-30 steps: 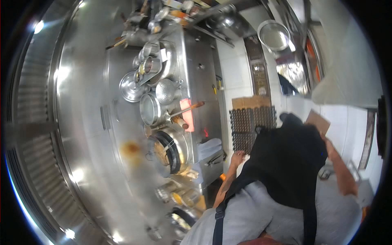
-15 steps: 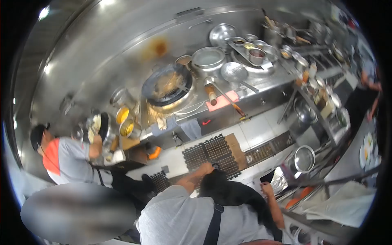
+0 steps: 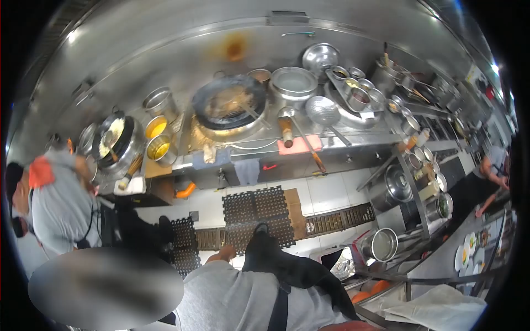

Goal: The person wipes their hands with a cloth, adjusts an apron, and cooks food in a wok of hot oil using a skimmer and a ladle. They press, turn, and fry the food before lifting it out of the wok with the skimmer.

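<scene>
i see the left hand (image 3: 225, 253) near the perforated black mat (image 3: 270, 207) on smooth white tiles (image 3: 342, 192); i cannot tell its openness or hold; the right hand is out of view

You can pass from your left hand (image 3: 224, 253) over the mat (image 3: 256, 207) to the counter (image 3: 381, 131). There the ladle (image 3: 309, 142) juts past the edge, with the strainer (image 3: 323, 111) beside it and the wok (image 3: 203, 113) farther left. A pot (image 3: 366, 244) and a shelf (image 3: 415, 193) block your right; a co-worker (image 3: 66, 198) stands to your left.
</scene>
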### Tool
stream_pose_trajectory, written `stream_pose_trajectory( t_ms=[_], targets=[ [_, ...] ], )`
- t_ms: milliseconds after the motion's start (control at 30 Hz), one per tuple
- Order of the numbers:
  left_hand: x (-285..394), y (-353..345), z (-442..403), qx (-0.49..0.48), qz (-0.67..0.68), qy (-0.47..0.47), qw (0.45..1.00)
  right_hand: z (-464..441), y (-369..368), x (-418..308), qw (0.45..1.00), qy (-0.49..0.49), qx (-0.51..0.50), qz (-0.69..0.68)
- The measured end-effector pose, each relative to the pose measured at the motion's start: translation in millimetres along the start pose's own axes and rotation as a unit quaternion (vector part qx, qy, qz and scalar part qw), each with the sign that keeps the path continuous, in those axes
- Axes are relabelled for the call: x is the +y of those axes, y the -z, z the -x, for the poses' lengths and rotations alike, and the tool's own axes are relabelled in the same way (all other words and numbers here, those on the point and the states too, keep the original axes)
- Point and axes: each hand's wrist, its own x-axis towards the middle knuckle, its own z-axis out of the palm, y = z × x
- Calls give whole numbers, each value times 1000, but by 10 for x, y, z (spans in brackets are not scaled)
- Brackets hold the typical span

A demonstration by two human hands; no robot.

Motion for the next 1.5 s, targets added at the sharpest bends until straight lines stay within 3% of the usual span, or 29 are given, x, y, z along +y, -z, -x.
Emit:
stream_pose_trajectory(
  t_ms=[67, 167, 233, 300, 367, 400, 433, 467, 500, 533, 600, 733, 800, 900, 967, 1033, 1100, 1200, 1300, 1333, 1500],
  targets=[
    [30, 137, -17, -30, 89, 72, 993, 270, -63, 122, 998, -61, -1, -31],
    [199, 455, -382, -28, -8, -33, 999, 696, -140, -21, 989, -138, -10, -59],
    [510, 733, -662, -33, -93, -127, 987, 636, -464, 340, 996, -41, -47, 70],
    [901, 966, -941, -36, -184, -221, 957, 721, -602, 313, 940, -304, -28, -155],
    [1393, 1195, -1097, -51, -162, -203, 964, 616, -723, 465, 975, -206, -84, -8],
    [1543, 1248, -1127, -28, -7, -71, 997, 685, -759, 402, 980, -199, 2, -6],
    [1662, 1231, -1360, 47, -200, -276, 939, 697, -770, 367, 978, -204, 20, -29],
    [1775, 1149, -1746, 118, -372, -455, 800, 587, -910, 524, 986, -158, 61, -1],
    [1986, 1068, -1813, 46, -179, -392, 901, 478, -1102, 667, 989, -110, 98, 29],
    [2181, 980, -1895, 5, 43, -320, 947, 562, -1044, 518, 989, -110, 100, 23],
    [2813, 1151, -1065, -64, 192, -254, 946, 785, -808, 254, 959, -226, 111, -128],
    [3041, 697, -1110, -89, 178, -285, 938, 787, -898, 359, 961, -226, 100, -127],
    [2861, 487, -1208, 40, 24, -401, 915, 692, -1032, 532, 976, -198, 53, -73],
    [2372, 452, -1283, 45, -60, -367, 927, 551, -1264, 826, 983, -171, 24, -60],
    [2014, 636, -1130, -7, -104, -306, 946, 689, -1135, 668, 979, -191, 37, -67],
    [1496, 731, -1199, 67, -362, -422, 829, 699, -984, 571, 973, -211, 51, -75],
    [1203, 967, -930, -16, -399, -305, 865, 712, -958, 544, 967, -227, 78, -83],
    [1232, 1146, -917, -49, -347, -239, 905, 556, -967, 602, 973, -207, 91, -57],
    [1919, 1245, -1155, -25, -256, -264, 929, 534, -950, 535, 946, -219, 174, -161],
    [2182, 1230, -1205, -23, -213, -280, 936, 300, -1064, 765, 952, -225, 129, -159],
    [3214, 1212, -1371, -92, 56, -289, 951, 858, -811, 305, 905, -264, 260, -208]
  ],
)
